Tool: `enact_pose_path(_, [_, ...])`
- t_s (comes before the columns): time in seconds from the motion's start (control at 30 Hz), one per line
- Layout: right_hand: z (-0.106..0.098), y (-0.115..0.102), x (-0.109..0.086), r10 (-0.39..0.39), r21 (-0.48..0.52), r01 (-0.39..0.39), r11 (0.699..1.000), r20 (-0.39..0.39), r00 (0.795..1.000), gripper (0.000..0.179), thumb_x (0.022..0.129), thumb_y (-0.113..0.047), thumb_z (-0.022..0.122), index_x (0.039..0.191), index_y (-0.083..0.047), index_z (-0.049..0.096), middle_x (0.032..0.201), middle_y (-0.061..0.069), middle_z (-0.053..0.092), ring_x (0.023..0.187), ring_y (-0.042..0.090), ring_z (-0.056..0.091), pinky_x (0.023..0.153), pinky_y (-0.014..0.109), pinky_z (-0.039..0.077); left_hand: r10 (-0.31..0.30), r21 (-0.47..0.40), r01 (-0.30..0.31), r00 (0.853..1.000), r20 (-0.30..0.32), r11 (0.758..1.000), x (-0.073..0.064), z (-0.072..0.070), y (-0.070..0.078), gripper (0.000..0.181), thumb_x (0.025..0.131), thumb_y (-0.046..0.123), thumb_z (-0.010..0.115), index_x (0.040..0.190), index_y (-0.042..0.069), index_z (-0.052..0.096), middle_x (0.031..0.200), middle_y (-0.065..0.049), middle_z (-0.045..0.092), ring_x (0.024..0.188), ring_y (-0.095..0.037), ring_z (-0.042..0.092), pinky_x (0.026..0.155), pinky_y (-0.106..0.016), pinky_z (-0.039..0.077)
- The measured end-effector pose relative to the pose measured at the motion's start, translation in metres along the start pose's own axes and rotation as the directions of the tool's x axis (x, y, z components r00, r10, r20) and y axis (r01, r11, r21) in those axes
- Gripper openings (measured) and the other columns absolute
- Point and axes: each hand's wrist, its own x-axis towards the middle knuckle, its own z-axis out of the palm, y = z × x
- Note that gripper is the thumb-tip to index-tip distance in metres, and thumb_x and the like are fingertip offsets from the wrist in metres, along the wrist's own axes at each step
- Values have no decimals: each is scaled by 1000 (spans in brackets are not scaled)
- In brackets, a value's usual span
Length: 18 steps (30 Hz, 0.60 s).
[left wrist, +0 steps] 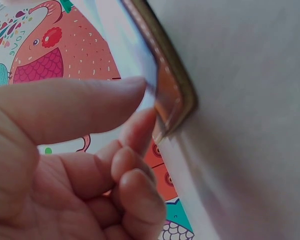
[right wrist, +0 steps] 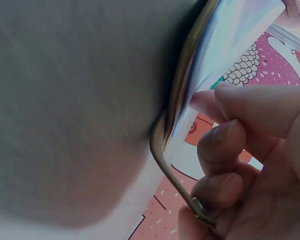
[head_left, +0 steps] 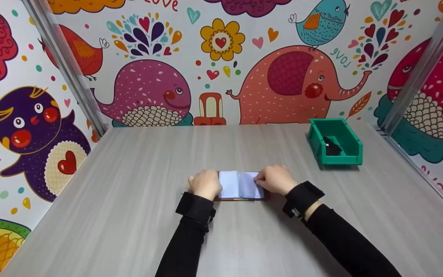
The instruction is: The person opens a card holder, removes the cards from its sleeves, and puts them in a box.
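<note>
A small card holder [head_left: 229,185] with a brown cover and clear, whitish plastic sleeves lies spread open on the table. My left hand [head_left: 205,184] is at its left side; in the left wrist view, thumb and forefinger pinch the edge of the sleeves beside the brown cover corner [left wrist: 171,92]. On the other side, my right hand [head_left: 278,180] pinches the right-hand sleeves between thumb and forefinger. A brown strap [right wrist: 170,170] with a metal snap sticks out from the cover and reaches my right hand's lower fingers, which are curled.
At the back right of the table [head_left: 137,165] stands a green bin [head_left: 340,160] with black items [head_left: 332,147] inside. A wall with cartoon animals [head_left: 214,46] rises behind the table, and metal posts [head_left: 67,73] stand at both back corners.
</note>
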Motion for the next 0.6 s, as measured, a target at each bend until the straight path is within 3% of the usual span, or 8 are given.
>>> enact_pose_path(0.37, [2, -1, -2, -19, 13, 19, 1000, 10, 1000, 12, 88, -16, 71, 95, -13, 81, 92, 3, 75, 81, 26, 67, 74, 48, 46, 5, 2, -5, 1000, -1, 1000, 0, 1, -1, 12, 81, 14, 72, 91, 10, 72, 99, -9, 70, 89, -30, 64, 82, -44, 39])
enact_pose_path(0.6, [2, 1, -4, 21, 22, -20, 1000, -49, 999, 9, 88, -15, 73, 92, -13, 81, 89, 2, 75, 82, 26, 67, 74, 48, 46, 7, -4, -7, 1000, 8, 1000, 0, 0, -1, 11, 81, 15, 71, 91, 10, 72, 99, -9, 70, 89, -29, 64, 82, -44, 39])
